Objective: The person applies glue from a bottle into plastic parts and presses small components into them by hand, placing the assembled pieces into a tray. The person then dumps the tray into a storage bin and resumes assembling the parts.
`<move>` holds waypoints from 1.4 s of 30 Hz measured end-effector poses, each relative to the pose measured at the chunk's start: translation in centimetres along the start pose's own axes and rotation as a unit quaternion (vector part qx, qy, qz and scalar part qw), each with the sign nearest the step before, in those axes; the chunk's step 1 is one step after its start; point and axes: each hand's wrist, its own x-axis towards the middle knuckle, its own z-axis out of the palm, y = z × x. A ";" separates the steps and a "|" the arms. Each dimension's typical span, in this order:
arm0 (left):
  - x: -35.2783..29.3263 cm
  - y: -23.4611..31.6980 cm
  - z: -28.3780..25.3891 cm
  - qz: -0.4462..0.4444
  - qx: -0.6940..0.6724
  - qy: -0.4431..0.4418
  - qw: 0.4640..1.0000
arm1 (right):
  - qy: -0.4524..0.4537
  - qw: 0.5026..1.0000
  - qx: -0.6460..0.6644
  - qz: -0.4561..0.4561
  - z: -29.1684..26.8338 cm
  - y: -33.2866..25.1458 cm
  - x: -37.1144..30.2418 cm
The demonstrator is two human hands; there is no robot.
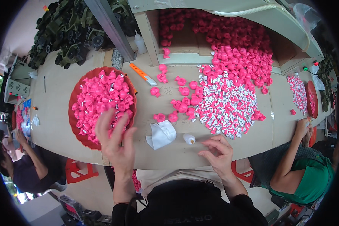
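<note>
Pale worktop (56, 109); pink pieces (184, 91) look light, stiff, smooth, best pinched by their sides; left hand (118, 145) spread, right hand (219, 153) loosely parted, both seemingly empty.

Your tabletop (150, 109) has handwriting (169, 91) near the middle, plus fainter scribbles (184, 121) closer to you, too faint to read surely. Your black top (184, 199) shows a dim line of lettering (188, 219), low at your frame's bottom edge, also unclear.
</note>
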 end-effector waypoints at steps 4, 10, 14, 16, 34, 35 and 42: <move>-0.4 -0.1 2.9 0.087 -0.005 -0.143 0.986 | -0.012 0.997 -0.074 -0.031 1.7 -1.8 1.6; -0.6 -0.6 5.7 0.060 -0.036 -0.227 0.971 | -0.019 0.983 -0.140 -0.116 3.1 -0.4 2.4; -0.7 -0.5 5.0 -0.064 -0.160 -0.147 0.974 | -0.017 0.976 -0.152 -0.157 2.6 -0.4 2.4; -1.5 -0.1 4.3 -0.079 -0.202 -0.133 0.967 | -0.002 0.993 -0.047 -0.108 2.5 -0.2 1.8; -6.0 1.1 1.0 -0.201 -0.356 -0.047 0.912 | -0.031 0.991 -0.078 -0.106 1.2 -1.1 1.2; -6.4 1.7 1.4 -0.306 -0.468 -0.148 0.816 | -0.031 0.991 -0.079 -0.105 0.9 -1.4 1.1; -7.9 2.7 3.9 -0.290 -0.511 -0.226 0.777 | -0.031 0.990 -0.074 -0.115 -1.2 -2.6 -0.2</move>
